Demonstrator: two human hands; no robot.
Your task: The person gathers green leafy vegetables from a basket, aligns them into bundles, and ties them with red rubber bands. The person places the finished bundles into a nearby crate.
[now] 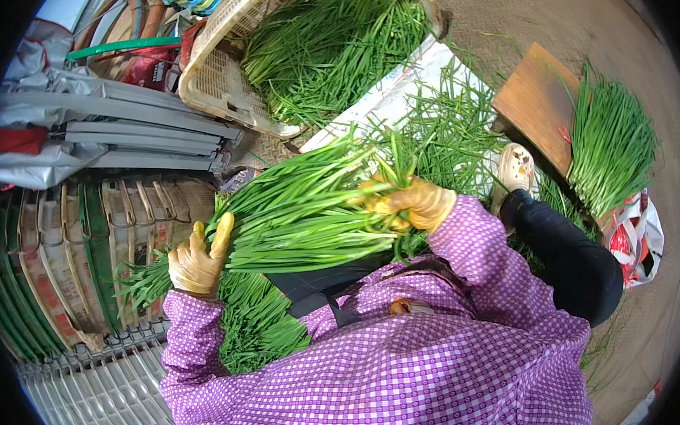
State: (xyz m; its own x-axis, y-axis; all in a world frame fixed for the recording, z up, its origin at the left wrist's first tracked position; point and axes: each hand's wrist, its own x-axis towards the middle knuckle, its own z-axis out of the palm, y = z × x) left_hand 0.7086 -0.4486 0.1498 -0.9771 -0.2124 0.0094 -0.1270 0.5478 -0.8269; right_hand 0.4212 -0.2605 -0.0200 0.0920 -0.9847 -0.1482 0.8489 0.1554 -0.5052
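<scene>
A loose bunch of garlic chives (305,214) lies across in front of me, pale stem ends to the right and leaf tips to the left. My right hand (412,205), in a yellowed glove, has its fingers closed on stalks at the stem end, some of them bent and yellowish. At the leafy end is my left hand (200,259), gloved too, with two fingers raised against the leaves; whether it grips them is unclear. More chives (259,319) lie below the bunch, by my left forearm. Loose trimmed leaves (446,127) cover much of a white woven sack (390,84) beyond my right hand.
A plastic crate (215,83) at the top holds a heap of chives (341,49). To the right, a chive bundle (613,137) leans by a wooden board (538,104) and a plastic bag (639,241). Stacked crates (97,251) and folded metal poles (142,131) crowd the left.
</scene>
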